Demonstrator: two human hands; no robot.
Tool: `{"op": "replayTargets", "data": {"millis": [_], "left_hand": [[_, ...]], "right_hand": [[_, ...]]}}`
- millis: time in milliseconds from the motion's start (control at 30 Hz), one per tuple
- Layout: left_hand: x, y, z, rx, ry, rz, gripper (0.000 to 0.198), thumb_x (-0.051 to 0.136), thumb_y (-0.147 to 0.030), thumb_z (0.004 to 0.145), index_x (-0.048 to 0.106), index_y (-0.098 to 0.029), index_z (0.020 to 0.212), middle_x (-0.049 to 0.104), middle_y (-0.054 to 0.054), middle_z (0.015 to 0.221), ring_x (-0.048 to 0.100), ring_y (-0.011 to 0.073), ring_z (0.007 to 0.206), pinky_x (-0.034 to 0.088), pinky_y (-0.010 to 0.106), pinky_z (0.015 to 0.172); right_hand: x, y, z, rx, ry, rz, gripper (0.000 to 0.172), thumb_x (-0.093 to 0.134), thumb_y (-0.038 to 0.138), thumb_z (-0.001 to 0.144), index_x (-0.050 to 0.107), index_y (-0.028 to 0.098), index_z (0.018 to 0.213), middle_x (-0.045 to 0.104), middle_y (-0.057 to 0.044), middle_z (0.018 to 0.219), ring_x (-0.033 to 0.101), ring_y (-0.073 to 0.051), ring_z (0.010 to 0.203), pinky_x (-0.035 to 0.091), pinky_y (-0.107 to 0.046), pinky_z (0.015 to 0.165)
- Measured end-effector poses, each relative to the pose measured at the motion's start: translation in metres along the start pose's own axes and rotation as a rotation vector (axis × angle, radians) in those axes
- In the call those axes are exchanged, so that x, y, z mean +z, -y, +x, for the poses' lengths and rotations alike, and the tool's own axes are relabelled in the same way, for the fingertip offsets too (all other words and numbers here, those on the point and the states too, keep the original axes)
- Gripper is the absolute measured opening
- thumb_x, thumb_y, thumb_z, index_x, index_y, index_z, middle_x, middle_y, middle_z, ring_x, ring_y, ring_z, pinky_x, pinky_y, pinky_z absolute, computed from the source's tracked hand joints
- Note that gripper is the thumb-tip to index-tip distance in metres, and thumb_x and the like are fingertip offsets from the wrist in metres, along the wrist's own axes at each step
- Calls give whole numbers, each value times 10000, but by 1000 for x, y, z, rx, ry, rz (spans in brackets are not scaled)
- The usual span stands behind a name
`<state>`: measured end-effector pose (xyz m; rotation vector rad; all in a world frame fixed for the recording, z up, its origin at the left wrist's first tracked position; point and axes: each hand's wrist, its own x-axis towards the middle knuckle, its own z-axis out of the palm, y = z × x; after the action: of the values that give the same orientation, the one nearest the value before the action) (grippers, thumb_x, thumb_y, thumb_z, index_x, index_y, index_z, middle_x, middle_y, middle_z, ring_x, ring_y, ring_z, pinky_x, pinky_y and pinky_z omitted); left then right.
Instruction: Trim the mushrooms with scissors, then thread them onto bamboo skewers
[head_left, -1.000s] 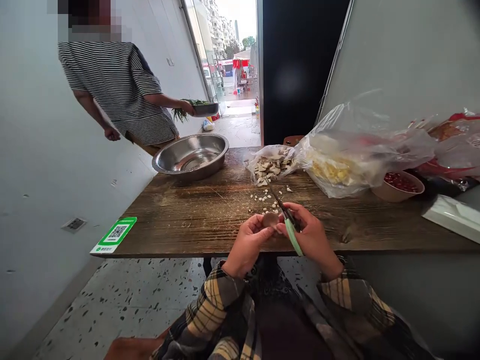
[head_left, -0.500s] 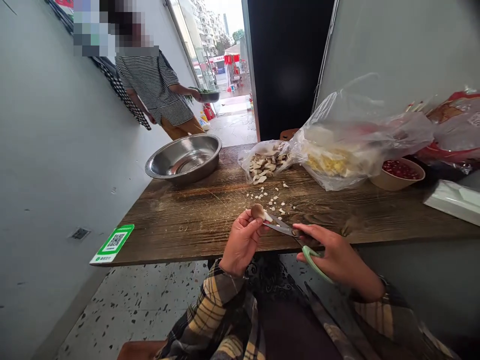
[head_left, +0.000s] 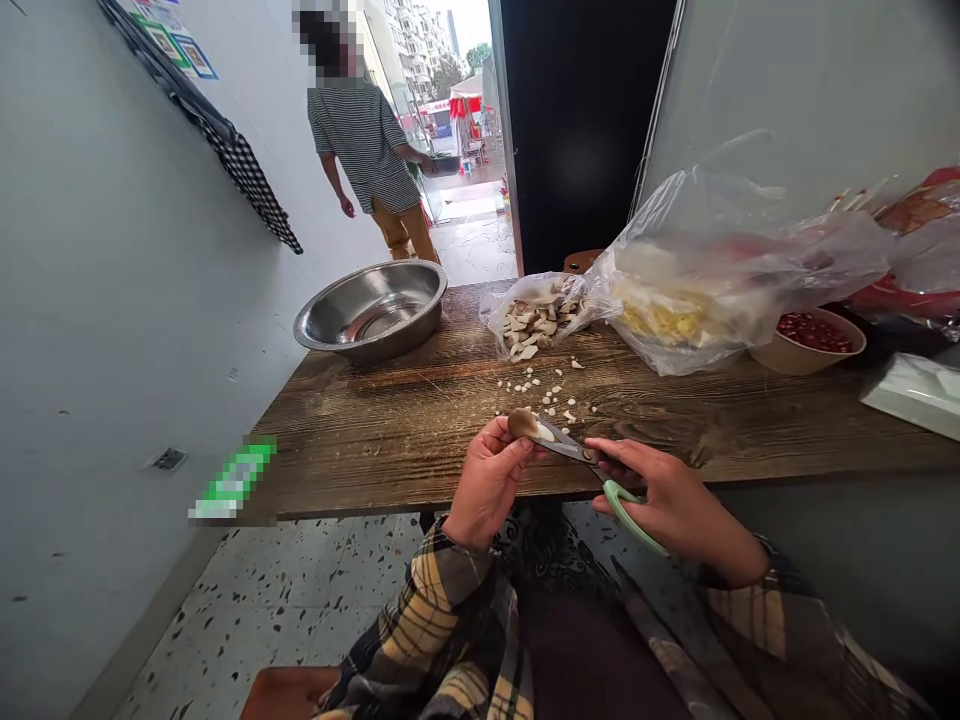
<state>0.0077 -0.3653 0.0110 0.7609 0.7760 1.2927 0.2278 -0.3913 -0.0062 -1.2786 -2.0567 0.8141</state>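
Note:
My left hand (head_left: 487, 478) pinches a small brown mushroom (head_left: 523, 424) over the near edge of the wooden table (head_left: 390, 430). Green-handled scissors (head_left: 592, 470) are gripped in my right hand (head_left: 664, 492), their blades lying against the mushroom's stem. Small white cut bits (head_left: 544, 392) are scattered on the table just beyond my hands. Farther back, an open plastic bag of cut mushroom pieces (head_left: 536, 320) lies on the wood.
A steel basin (head_left: 371, 310) stands at the table's far left. A large plastic bag with yellow food (head_left: 697, 290), a bowl of red bits (head_left: 810, 340) and a white packet (head_left: 911, 392) sit to the right. A person in a striped shirt (head_left: 367, 140) stands at the doorway, back turned.
My right hand swung the scissors from upright to flat, blades at the mushroom stem. The striped-shirt person walked from the table's far end to the doorway with a dish of greens.

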Motion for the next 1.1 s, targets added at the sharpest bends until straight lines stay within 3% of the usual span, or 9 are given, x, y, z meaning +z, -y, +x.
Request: {"op": "replayTargets", "data": {"millis": [333,600,867,1100], "left_hand": [[0,0,-6,-9,-5,5,212,791,-187,673,658,-130,828,664,21,834,621,115,759,540,255,737],[3,-1,-7,9,-28,14,226,797,-200,660,653,-134,820,655,7,815,623,108,737,545,252,722],[3,-1,-7,4,-29,31,225,785,-195,670,642,-130,832,640,-6,765,635,110,672,527,253,687],[0,1,-7,4,-35,45,216,784,-215,675,622,-127,789,622,-6,746,614,113,666,516,270,681]], "right_hand": [[-4,6,-2,11,28,-8,592,687,360,793,496,289,1349,637,-53,1142,646,-214,982,519,-315,807],[-5,10,-1,-12,39,-73,544,679,394,806,549,236,1310,664,-41,934,639,-202,812,512,-317,731],[-5,8,-1,-32,33,-96,494,638,433,836,598,208,1273,700,-65,931,657,-213,782,526,-321,698],[-2,1,-2,-71,-4,-57,434,683,382,802,654,264,1219,703,-63,1170,660,-285,1065,529,-401,906]]}}
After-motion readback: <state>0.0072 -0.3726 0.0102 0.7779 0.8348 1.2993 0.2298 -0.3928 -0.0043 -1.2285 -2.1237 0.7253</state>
